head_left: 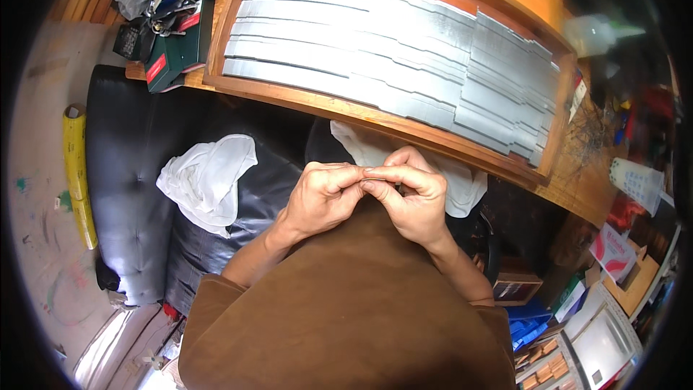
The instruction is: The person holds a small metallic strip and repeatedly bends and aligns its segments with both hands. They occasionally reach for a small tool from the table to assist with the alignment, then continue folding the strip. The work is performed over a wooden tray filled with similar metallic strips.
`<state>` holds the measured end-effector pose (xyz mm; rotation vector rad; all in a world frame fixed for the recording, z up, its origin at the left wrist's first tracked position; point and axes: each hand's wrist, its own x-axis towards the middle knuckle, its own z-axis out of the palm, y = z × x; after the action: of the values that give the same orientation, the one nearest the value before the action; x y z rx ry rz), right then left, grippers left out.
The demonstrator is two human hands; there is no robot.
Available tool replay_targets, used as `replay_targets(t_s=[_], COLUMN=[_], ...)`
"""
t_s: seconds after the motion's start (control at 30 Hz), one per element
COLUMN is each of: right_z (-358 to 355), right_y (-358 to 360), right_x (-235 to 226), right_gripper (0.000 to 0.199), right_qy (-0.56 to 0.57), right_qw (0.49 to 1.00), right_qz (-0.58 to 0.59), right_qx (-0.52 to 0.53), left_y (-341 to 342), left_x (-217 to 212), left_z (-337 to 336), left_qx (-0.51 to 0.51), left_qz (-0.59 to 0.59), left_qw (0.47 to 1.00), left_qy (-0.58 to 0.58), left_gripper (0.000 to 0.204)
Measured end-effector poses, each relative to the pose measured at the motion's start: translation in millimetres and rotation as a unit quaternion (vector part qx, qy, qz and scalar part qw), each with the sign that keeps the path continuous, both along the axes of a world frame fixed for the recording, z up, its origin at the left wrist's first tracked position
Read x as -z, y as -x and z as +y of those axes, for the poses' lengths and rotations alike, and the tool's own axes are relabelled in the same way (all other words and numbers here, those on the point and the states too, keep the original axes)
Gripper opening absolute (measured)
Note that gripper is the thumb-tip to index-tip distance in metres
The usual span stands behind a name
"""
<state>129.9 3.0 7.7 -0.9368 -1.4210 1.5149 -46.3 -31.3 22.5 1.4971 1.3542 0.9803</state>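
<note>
My left hand (323, 193) and my right hand (417, 201) meet in front of my chest, above the brown cloth of my clothing (361, 303). Both are closed, thumbs and forefingers pinched together at the tips. Whatever lies between the fingertips is hidden or too small to name. Just beyond my hands stands a shallow wooden tray (303, 97), lined with overlapping rows of thin grey metal strips (411, 58). Behind my right hand, a white cloth (465, 186) hangs below the tray's near edge.
A black padded leather seat (130, 173) is at left, with a crumpled white cloth (209, 180) on it. Dark green boxes (173, 58) sit beside the tray's left end. A yellow tube (76, 166) lies far left. At right are a plastic cup (637, 182) and a pink-and-white box (613, 251).
</note>
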Motion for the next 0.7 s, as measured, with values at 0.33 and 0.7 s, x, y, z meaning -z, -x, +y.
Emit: replay_targets(t_s=[0.33, 0.7], right_z=[9.6, 12.0], right_y=[-0.8, -0.7], right_x=[1.2, 3.0], right_gripper=[0.018, 0.018], right_qy=[0.002, -0.025], right_qw=[0.998, 0.997], right_qz=[-0.021, -0.018], right_qx=[-0.053, -0.067], left_y=[2.7, 1.8], left_x=[14.5, 12.5], left_z=[-7.1, -4.1], left_qx=[-0.005, -0.010], left_qz=[0.015, 0.006], left_qw=[1.000, 1.000], left_qy=[-0.002, -0.028], left_gripper=[0.013, 0.017])
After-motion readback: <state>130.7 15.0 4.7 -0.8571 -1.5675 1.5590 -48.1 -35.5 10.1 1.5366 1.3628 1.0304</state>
